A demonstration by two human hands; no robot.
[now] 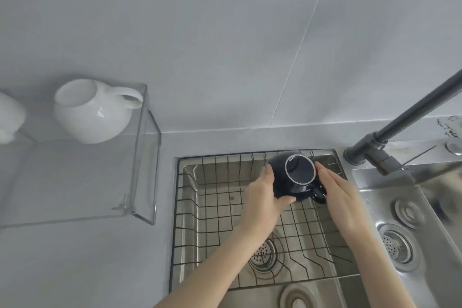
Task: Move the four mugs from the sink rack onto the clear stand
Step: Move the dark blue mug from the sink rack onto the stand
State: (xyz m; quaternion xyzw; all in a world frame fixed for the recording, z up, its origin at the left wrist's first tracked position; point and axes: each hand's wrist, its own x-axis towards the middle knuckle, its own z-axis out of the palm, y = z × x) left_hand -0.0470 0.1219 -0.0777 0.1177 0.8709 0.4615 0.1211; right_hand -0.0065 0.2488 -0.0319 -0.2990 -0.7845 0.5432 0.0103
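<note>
One dark mug [297,175] is tilting over the sink rack's [215,207] far right corner. The left hand [265,195] is gripping its side, thumb underneath, and the right hand [342,197] is pressing it with straight fingers. Two white mugs [92,112] [10,117] are standing on the clear stand [147,157], one cropped.

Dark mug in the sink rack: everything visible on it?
The dark mug looks glossy navy ceramic, with a thin pale rim ring. It is tilted, mouth toward the camera, handle lower right, in the wire rack, far right corner. The left hand cups its left side, thumb beneath; the right hand lies flat against the handle side.
</note>
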